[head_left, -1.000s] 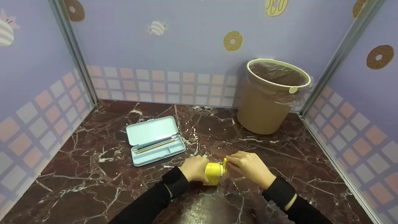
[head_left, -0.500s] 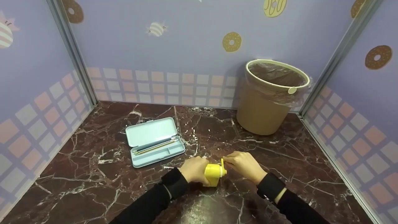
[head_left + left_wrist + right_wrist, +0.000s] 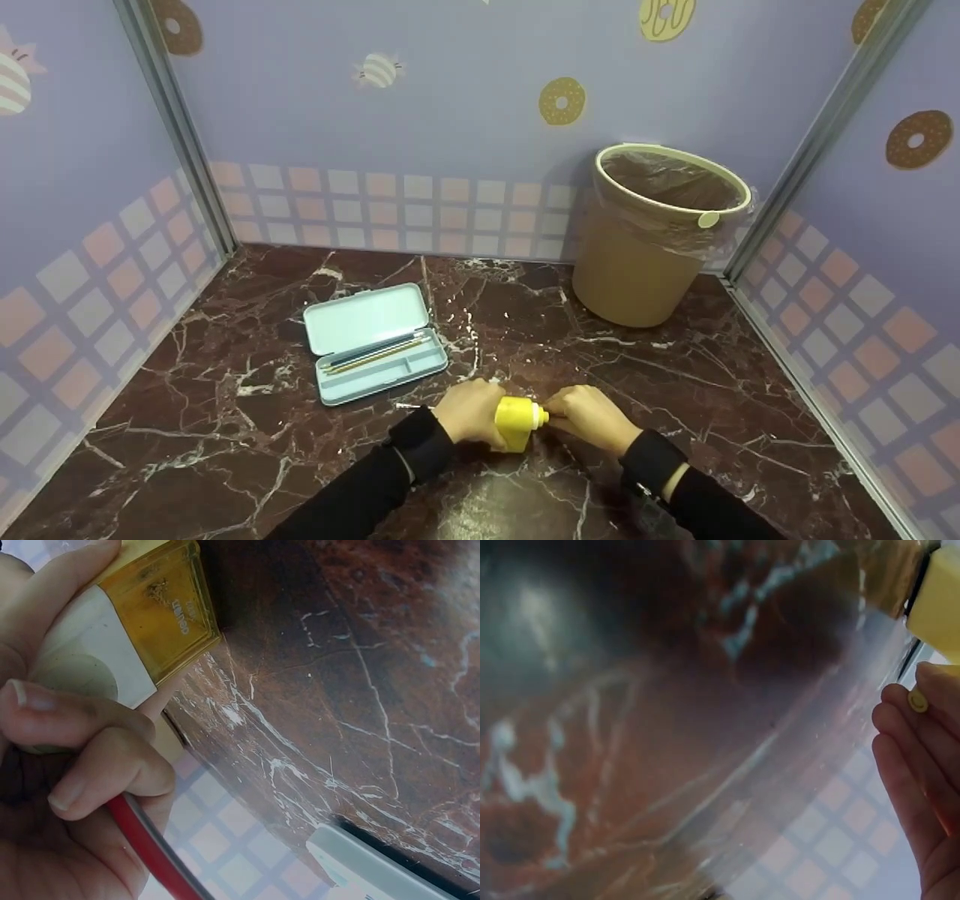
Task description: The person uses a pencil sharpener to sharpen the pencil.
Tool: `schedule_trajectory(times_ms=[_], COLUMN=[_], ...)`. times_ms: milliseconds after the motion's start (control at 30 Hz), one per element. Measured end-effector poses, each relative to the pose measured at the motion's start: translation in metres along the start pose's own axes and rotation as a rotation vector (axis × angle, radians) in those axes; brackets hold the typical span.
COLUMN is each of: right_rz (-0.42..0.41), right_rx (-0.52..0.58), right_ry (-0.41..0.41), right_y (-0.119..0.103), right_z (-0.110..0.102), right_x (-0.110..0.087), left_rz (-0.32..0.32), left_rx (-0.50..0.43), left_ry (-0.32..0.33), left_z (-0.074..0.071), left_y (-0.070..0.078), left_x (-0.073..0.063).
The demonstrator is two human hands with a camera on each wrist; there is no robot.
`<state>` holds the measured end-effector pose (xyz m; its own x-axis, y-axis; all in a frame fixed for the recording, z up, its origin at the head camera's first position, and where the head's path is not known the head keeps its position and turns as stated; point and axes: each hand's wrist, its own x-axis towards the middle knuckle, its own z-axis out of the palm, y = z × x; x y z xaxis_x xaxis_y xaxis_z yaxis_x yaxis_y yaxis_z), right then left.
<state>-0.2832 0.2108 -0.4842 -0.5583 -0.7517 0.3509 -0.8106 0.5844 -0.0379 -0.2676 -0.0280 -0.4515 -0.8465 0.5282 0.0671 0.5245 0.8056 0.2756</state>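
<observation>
Clearly, left hand (image 3: 469, 411) grips sharpener (image 3: 513, 424) — right hand (image 3: 592, 418), crank (image 3: 918, 701) (yellow).

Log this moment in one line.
left hand: grips yellow sharpener | right hand: holds crank knob | red pencil: at left hand | pencil case: open, pencils inside | bin: lined

High head view, two close wrist views.

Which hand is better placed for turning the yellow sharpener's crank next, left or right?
Probably the right hand: its fingers pinch the yellow crank knob. The left hand is occupied, gripping the yellow sharpener, with a red stick beneath its curled fingers.
</observation>
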Motion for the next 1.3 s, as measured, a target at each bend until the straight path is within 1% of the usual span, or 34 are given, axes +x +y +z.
schedule_trajectory(times_ms=[133, 267, 367, 467, 567, 633, 800, 1000, 1133, 1300], right_rz=[0.011, 0.030, 0.023, -0.011, -0.043, -0.050, -0.068, -0.075, -0.077, -0.075], right_rx=[0.045, 0.107, 0.143, 0.132, 0.094, 0.074, 0.055, 0.104, 0.092, 0.095], right_ry=[0.013, 0.000, -0.008, 0.001, 0.018, 0.021, 0.030, 0.053, 0.064, 0.098], right_y=[-0.003, -0.009, -0.013, -0.018, -0.023, -0.026, -0.036, -0.045, -0.047, -0.046], right_z=[0.003, 0.004, 0.004, 0.004, 0.001, -0.001, -0.010, -0.028, -0.040, -0.052], right_x=[-0.004, -0.008, -0.011, -0.015, -0.019, -0.021, -0.025, -0.027, -0.026, -0.023], left_rz=[0.002, -0.004, -0.008, -0.011, -0.015, -0.016, -0.012, -0.010, -0.011, -0.006], left_rx=[-0.011, -0.025, -0.030, -0.027, -0.027, -0.026, -0.029, -0.042, -0.055, -0.045], left_ry=[0.007, 0.006, 0.004, 0.001, 0.000, 0.000, 0.003, 0.007, 0.008, 0.014], left_z=[0.001, 0.000, 0.000, 0.000, 0.000, 0.001, 0.001, 0.000, 0.000, 0.000], left_y=[-0.001, -0.001, -0.001, -0.001, 0.000, 0.000, 0.001, 0.001, 0.000, 0.000], left_x=[0.000, -0.001, -0.001, -0.001, -0.001, -0.001, -0.001, -0.001, -0.001, -0.001])
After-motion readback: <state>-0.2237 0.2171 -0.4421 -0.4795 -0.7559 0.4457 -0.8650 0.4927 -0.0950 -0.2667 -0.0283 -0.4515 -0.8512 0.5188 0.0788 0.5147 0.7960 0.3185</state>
